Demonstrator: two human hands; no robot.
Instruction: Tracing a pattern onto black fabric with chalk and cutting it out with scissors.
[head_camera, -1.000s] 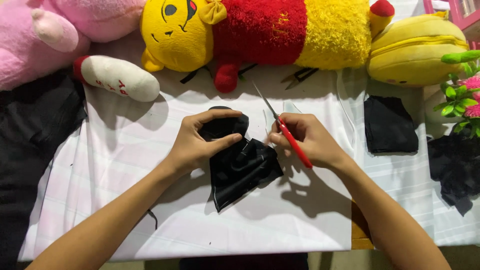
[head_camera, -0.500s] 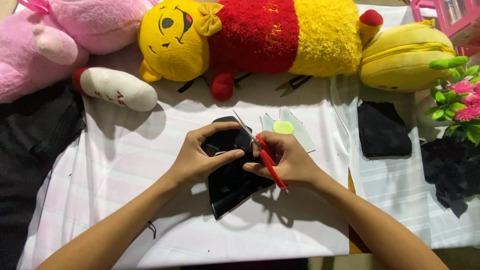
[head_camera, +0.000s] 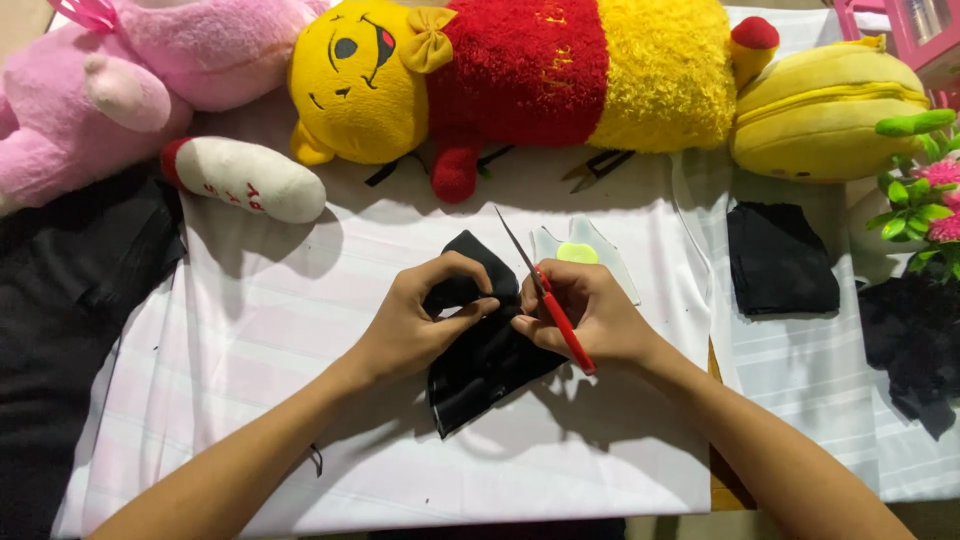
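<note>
Nearest the camera, two bare forearms come up from the near edge of the bench (head_camera: 300, 440), which is covered by a white cloth with faint stripes. The left hand (head_camera: 415, 320) is curled tight, its grip pinching a fold of the black fabric piece (head_camera: 480, 375) between thumb and fingertips. The right hand (head_camera: 590, 315) is closed around a slim tool with a red handle (head_camera: 560, 320) — its thin metal point slants up and away past the fabric's far tip. Both hands meet over the fabric, which lies flat near the middle of the bench, its lower corner pointing toward the near edge.

Just beyond the right hand lies a clear plastic piece with a pale green disc (head_camera: 578, 253) on it. Toward the right edge sits a folded black square of cloth (head_camera: 780, 260), and further right a crumpled black heap (head_camera: 915, 340) below pink flowers (head_camera: 930, 200).

Along the far edge lie soft toys — a pink plush (head_camera: 150, 80), a yellow bear in a red top (head_camera: 500, 75), a yellow round cushion (head_camera: 830, 110) — with small metal snips (head_camera: 598, 168) just before the bear.
</note>
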